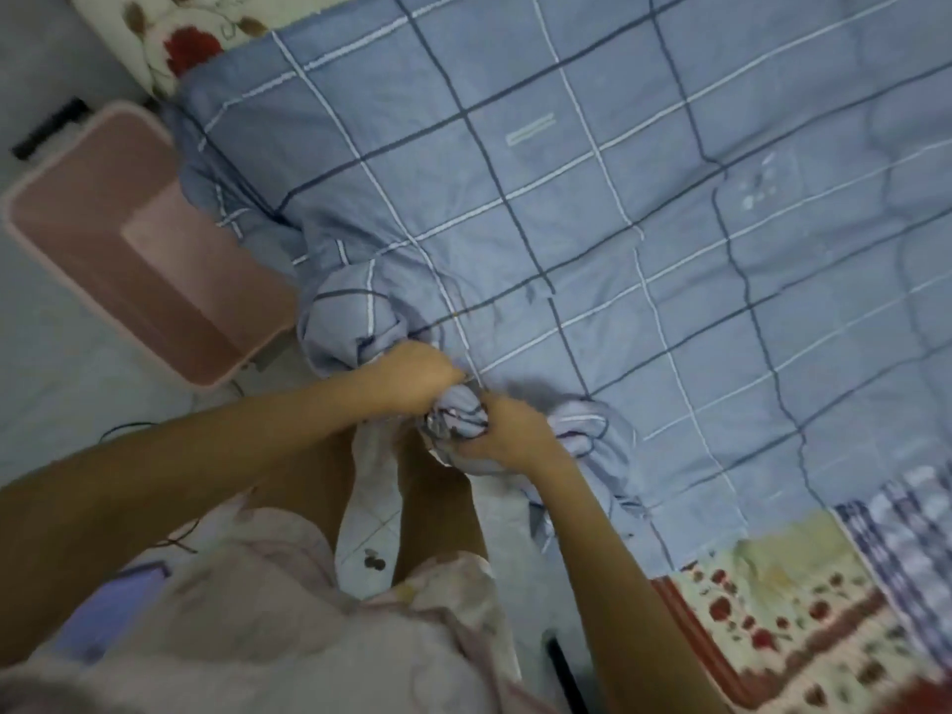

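A blue checked quilt cover [566, 208] lies spread over the bed, with dark and white lines crossing it. Its near edge is gathered into a bunch [458, 412] at the bed's side. My left hand [412, 378] grips the bunched cloth from the left. My right hand [507, 430] grips the same bunch from the right, fingers curled round it. A rolled lump of the cover [350, 322] bulges just left of my left hand.
A pink plastic bin [134, 244] stands on the pale floor left of the bed. A floral sheet [788, 605] shows under the cover at lower right, and a floral pillow [170, 38] at top left. Dark cables [129, 430] trail on the floor.
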### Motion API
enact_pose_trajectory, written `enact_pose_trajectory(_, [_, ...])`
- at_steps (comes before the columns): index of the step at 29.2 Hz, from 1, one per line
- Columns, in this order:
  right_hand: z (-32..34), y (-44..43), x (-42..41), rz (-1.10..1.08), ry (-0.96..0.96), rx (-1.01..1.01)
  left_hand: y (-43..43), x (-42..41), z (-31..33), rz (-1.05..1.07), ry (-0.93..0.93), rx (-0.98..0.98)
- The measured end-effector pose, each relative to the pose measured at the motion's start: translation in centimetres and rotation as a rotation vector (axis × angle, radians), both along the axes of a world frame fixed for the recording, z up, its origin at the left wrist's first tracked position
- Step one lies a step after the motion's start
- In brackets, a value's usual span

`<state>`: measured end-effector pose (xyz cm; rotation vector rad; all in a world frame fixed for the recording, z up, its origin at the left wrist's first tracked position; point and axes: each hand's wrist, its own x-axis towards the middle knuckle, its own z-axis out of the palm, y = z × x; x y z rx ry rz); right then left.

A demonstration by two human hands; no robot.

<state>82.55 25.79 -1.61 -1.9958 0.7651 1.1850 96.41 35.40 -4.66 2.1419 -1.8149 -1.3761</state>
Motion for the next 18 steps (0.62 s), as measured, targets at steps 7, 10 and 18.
enact_pose_trajectory(7, [1.3,0.9,-10.4,0.22,0.188,-0.119,4.2,-2.6,9.2,-0.001,0.185,-0.202])
enact_pose_trajectory(10, [2.9,2.1,-13.8,0.222,0.155,-0.318,5.0,-3.3,12.9,-0.13,0.045,-0.256])
enact_pose_trajectory(18, [10.4,-0.8,-15.6,-0.345,-0.101,-0.199,4.2,1.0,17.1,-0.114,-0.184,-0.04])
